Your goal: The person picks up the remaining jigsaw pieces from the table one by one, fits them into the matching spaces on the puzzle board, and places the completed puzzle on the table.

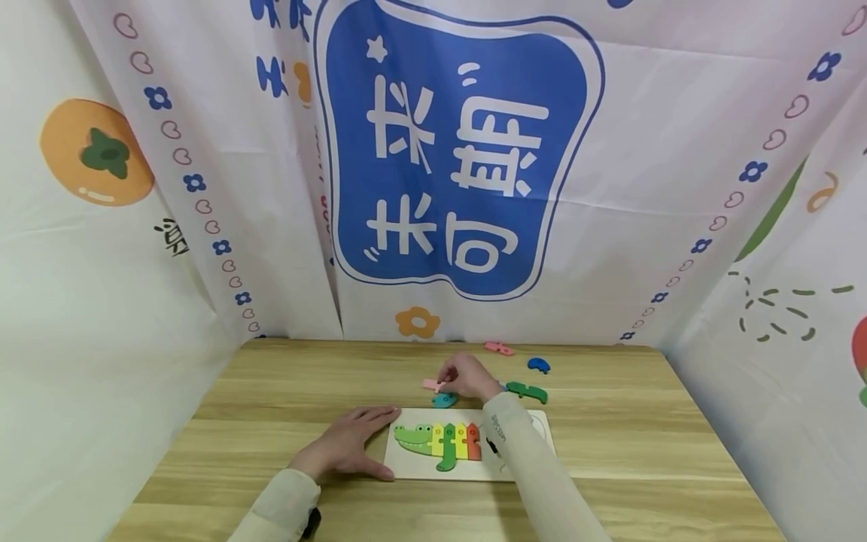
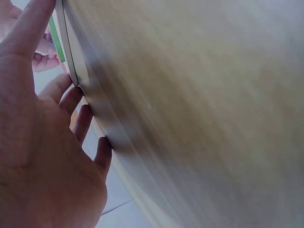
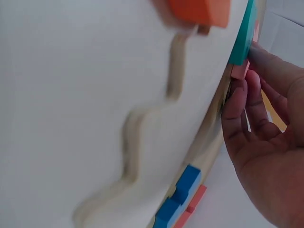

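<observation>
A white crocodile puzzle board (image 1: 413, 470) lies on the table, with the green head piece (image 1: 415, 439) and yellow, green and red body pieces fitted in its left part. My left hand (image 1: 348, 444) rests at the board's left end, fingers spread and fingertips along its edge (image 2: 71, 52). Just beyond the far edge, my right hand (image 1: 469, 376) pinches a pink puzzle piece (image 1: 432, 385) between thumb and fingers, as the right wrist view shows (image 3: 241, 71). A teal piece (image 1: 445, 401) lies right by those fingers. My right forearm hides part of the board's right side.
Behind and right of the board lie a green tail-like piece (image 1: 528, 391), a blue piece (image 1: 538, 365) and another pink piece (image 1: 499, 348). The wooden table (image 1: 305, 376) ends at a printed cloth backdrop (image 1: 582, 316), with white cloth walls on both sides.
</observation>
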Demonstrator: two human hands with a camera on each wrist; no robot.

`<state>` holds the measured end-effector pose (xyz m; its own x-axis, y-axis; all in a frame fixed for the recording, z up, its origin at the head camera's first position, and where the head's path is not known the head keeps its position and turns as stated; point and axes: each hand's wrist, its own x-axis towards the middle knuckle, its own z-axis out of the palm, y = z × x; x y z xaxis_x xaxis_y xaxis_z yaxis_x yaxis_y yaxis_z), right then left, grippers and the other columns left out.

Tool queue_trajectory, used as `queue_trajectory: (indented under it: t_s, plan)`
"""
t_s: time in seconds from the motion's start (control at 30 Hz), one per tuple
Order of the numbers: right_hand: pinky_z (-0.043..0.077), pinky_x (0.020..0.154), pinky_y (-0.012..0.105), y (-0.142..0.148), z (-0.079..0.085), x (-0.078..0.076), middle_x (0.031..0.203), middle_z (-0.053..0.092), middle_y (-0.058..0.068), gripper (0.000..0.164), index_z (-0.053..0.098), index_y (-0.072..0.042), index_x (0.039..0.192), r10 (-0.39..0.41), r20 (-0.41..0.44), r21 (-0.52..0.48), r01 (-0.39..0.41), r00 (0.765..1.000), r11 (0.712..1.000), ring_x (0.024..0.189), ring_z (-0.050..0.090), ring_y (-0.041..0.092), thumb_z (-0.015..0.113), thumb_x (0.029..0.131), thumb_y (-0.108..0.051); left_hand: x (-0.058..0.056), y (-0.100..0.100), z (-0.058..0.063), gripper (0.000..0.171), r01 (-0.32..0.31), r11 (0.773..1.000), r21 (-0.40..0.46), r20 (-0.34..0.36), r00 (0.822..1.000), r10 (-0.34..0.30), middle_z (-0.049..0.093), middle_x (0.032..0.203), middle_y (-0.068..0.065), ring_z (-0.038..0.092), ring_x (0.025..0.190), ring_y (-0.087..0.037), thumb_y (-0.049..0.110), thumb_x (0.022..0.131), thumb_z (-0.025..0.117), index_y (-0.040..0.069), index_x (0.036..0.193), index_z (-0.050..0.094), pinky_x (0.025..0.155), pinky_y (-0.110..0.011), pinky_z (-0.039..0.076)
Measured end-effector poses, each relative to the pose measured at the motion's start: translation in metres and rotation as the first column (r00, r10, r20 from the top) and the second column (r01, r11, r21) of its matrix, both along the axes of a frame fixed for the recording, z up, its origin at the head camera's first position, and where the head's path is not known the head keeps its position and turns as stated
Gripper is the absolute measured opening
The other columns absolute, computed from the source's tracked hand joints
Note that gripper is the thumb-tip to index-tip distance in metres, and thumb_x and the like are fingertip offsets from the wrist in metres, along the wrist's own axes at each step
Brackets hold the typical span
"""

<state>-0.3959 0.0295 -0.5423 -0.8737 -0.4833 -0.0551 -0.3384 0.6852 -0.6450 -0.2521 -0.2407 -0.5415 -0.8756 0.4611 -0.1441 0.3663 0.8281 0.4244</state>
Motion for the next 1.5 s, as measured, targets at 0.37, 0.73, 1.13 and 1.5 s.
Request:
queue_trajectory:
  t_s: [0.37,0.73,1.13,1.5]
  plan:
    - [0.058,0.088,0.038,0.022,0.005,0.004,0.101,0.071,0.003,0.015,0.074,-0.009,0.106,-0.040,-0.055,0.016,0.041,0.998,0.999,0.092,0.065,0.017,0.075,0.097,-0.021,0.001,0.001,0.000,0.110,-0.001,1.000,-0.009,0.010,1.000,0.001,0.037,0.167,-0.003,0.033,0.152,-0.039,0.072,0.074,0.080,0.023,0.163,0.036,0.118,-0.068,0.030]
    - [0.056,0.083,0.035,0.049,0.016,0.006,0.109,0.073,0.008,0.021,0.074,-0.007,0.119,0.038,-0.007,-0.134,-0.039,0.999,0.990,0.093,0.064,0.020,0.062,0.105,-0.016,0.003,0.001,0.000,0.109,0.002,1.000,0.007,0.005,1.000,-0.002,0.038,0.167,-0.004,0.034,0.151,-0.040,0.070,0.075,0.081,0.022,0.163,0.036,0.117,-0.069,0.030]
    - [0.053,0.103,0.057,0.078,0.023,0.016,0.128,0.062,0.028,0.057,0.033,-0.011,0.162,0.138,0.250,-0.504,0.007,0.958,0.864,0.118,0.065,0.047,0.053,0.108,-0.009,0.002,0.001,0.002,0.109,-0.015,1.000,-0.004,0.010,1.000,0.015,0.038,0.167,-0.003,0.033,0.152,-0.040,0.070,0.075,0.081,0.023,0.163,0.037,0.118,-0.068,0.029]
    - [0.049,0.107,0.060,0.083,0.016,0.014,0.134,0.052,0.036,0.051,0.034,-0.004,0.157,0.178,0.387,-0.655,0.134,0.905,0.743,0.112,0.070,0.037,0.048,0.109,-0.002,0.001,0.001,0.002,0.108,-0.013,1.000,-0.004,0.019,1.000,0.013,0.037,0.167,-0.004,0.032,0.152,-0.042,0.070,0.076,0.080,0.023,0.163,0.036,0.118,-0.070,0.028]
